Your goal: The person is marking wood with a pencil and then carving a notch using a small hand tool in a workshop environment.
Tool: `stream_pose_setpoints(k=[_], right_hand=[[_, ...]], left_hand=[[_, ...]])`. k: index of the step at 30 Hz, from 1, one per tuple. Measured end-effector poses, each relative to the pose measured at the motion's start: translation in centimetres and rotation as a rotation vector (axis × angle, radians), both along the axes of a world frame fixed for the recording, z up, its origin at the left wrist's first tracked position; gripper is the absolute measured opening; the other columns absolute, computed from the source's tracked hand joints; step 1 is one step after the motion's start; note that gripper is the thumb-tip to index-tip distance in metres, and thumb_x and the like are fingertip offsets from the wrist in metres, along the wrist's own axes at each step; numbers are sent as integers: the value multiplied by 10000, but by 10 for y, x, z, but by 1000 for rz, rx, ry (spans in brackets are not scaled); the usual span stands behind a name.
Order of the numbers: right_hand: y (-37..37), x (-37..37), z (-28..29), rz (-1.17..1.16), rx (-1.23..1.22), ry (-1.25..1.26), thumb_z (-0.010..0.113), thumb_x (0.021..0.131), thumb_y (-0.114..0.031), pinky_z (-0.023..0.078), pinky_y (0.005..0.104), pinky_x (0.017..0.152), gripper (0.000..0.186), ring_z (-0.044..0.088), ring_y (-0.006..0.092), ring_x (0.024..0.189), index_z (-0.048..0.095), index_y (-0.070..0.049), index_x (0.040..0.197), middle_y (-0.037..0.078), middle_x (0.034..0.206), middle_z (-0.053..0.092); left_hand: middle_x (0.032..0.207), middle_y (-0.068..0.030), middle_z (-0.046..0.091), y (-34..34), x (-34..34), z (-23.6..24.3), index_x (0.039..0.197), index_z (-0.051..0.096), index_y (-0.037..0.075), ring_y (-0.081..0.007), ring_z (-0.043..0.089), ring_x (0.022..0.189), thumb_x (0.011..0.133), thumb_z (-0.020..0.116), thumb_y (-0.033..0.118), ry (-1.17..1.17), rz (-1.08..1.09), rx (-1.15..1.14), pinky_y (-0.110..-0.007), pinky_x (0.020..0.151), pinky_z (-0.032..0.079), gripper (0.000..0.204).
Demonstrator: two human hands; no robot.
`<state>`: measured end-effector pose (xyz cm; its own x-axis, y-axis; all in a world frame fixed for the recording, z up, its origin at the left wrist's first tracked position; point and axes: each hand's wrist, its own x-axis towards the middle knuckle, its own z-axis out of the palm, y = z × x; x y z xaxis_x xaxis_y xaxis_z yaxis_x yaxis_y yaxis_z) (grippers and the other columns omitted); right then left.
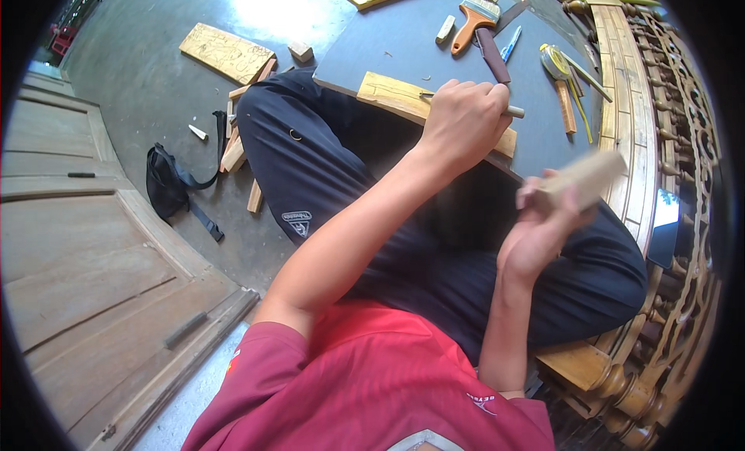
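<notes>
My left hand [462,119] is closed around a slim metal carving chisel [515,112]. The thin end of the chisel points left, over a pale yellow piece of wood [388,91] at the near edge of the grey board [434,59]; whether its tip touches the wood, I cannot tell. To the right and nearer to me, my right hand [535,226] grips a chunky wooden block [587,179], raised above my right knee. Motion smears the block and the fingers on it. The block is apart from the chisel's end.
On the board lie a paintbrush [475,20], a dark brown strip [490,57], a blue pen [511,43] and a tape measure [554,61]. A carved wooden bench [625,71] borders the right. Leftward on the floor are a patterned plank [227,53] and a black bag [164,183].
</notes>
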<state>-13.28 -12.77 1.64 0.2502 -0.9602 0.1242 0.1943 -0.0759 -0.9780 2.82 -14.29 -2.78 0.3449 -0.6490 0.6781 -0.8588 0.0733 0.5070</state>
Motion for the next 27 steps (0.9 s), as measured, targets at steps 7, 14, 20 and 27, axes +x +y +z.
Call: stream_pose_setpoints(k=[7,14,20,27], right_hand=[[-8,-1,6,23,61,-120,528,1084,-310,442,278,699,403,555,139,755,486,-51,1390,128,1111,627],[1,17,14,-32,35,-116,556,1078,-295,417,254,648,641,553,124,721,253,-95,1605,97,1075,595],[-16,-1,23,260,163,77,528,1097,-318,413,244,623,624,569,128,725,238,-99,1604,97,1032,617],[-11,3,20,328,112,130,478,1108,-371,425,273,616,436,557,134,718,509,-52,1405,97,1053,627]], left_hand=[[766,-95,669,1,7,-2,813,586,68,-324,662,733,865,744,207,13,73,-44,-441,694,483,216],[722,-86,650,3,6,-5,804,586,78,-318,652,696,874,740,213,31,93,-12,-436,672,474,217],[725,-85,660,5,10,-5,800,583,79,-326,659,698,872,741,222,27,100,-11,-439,688,485,226],[730,-83,658,5,13,-6,798,583,83,-315,669,717,863,741,215,11,136,57,-435,700,485,216]])
